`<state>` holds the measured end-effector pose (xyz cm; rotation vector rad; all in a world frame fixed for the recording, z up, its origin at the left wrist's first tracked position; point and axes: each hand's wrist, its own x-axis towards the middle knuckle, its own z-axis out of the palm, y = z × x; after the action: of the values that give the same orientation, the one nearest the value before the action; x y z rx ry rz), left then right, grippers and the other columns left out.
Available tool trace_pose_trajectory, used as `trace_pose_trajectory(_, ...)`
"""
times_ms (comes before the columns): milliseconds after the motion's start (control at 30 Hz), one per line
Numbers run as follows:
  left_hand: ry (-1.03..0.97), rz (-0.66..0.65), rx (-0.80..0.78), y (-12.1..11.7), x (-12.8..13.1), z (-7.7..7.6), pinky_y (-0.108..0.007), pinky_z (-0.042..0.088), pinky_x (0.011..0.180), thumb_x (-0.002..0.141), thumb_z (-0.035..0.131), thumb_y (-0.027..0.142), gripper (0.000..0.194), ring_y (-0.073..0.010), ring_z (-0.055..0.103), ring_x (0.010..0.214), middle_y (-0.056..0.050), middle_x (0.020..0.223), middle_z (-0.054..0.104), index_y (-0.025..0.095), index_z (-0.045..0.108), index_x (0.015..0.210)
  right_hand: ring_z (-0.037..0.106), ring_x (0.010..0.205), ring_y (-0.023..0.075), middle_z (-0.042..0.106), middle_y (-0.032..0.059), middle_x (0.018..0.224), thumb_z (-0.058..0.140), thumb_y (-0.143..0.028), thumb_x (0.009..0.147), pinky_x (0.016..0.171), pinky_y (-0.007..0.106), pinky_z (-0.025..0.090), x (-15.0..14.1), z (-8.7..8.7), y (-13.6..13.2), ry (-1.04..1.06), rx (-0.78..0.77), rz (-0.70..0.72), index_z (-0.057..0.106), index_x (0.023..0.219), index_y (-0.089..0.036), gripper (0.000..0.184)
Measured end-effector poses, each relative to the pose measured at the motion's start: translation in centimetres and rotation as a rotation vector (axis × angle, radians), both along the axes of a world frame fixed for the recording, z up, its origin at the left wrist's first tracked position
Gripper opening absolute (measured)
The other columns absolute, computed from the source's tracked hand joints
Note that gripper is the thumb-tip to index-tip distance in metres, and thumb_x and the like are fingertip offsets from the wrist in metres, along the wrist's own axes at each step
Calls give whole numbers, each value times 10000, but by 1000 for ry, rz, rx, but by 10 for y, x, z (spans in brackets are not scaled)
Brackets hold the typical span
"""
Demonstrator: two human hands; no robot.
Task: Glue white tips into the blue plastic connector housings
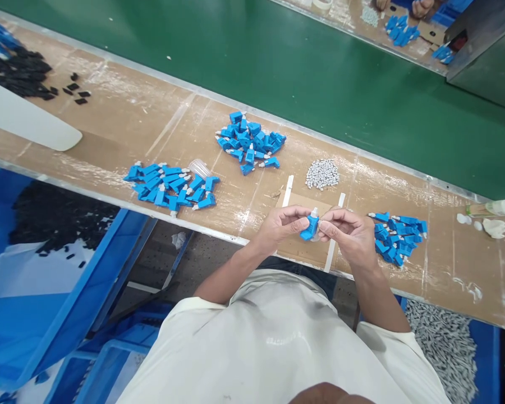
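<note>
Over the cardboard patch at the bench's front edge, my left hand grips a blue plastic part with a white tip pointing away from me. My right hand is closed in a pinch at the part's right side; its fingertips hide whatever is between them. Beyond my hands lies a pile of small grey pieces. Similar blue parts form a pile to the right, another pile farther back and a spread group to the left.
A green conveyor belt runs behind the cardboard-covered bench. Black pieces are heaped at far left beside a white panel. Blue bins stand below. A clear cup lies left; another person's hand shows across the belt.
</note>
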<state>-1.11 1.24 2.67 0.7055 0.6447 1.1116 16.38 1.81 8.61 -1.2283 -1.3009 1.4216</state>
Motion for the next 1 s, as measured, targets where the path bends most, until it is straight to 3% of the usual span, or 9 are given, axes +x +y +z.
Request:
trace_pose_trajectory(300, 41, 1, 46, 0, 1, -5, -285, 548, 754, 728, 868, 571, 493, -186, 701, 831, -87, 916, 766, 158, 815, 991, 631, 521, 108, 653, -3, 648, 934, -486, 681, 471, 220, 578, -3, 3, 1, -33, 38, -8, 764, 722, -188, 345)
trace_pose_trajectory(533, 136, 84, 120, 1, 2, -6, -282, 550, 755, 752, 851, 566, 473, -178, 692, 826, -84, 922, 751, 156, 824, 985, 631, 516, 108, 676, 3, 645, 952, -450, 661, 480, 221, 576, -4, 5, 1, -86, 72, -26, 776, 705, -194, 314)
trace_pose_trajectory(833, 119, -11, 99, -2, -2, 1, -291, 548, 733, 768, 835, 577, 493, -174, 688, 790, -88, 913, 754, 141, 817, 998, 623, 476, 113, 672, -1, 582, 998, -436, 566, 442, 213, 549, 4, -6, 9, 83, -142, 46, 730, 644, -187, 374)
trace_pose_trajectory(1000, 72, -51, 95, -3, -1, 7, -270, 535, 692, 771, 838, 566, 471, -145, 658, 730, -67, 836, 730, 128, 804, 941, 612, 443, 94, 668, -30, 571, 1025, -400, 509, 404, 168, 521, 7, -12, 11, 225, -315, 84, 785, 806, -208, 428)
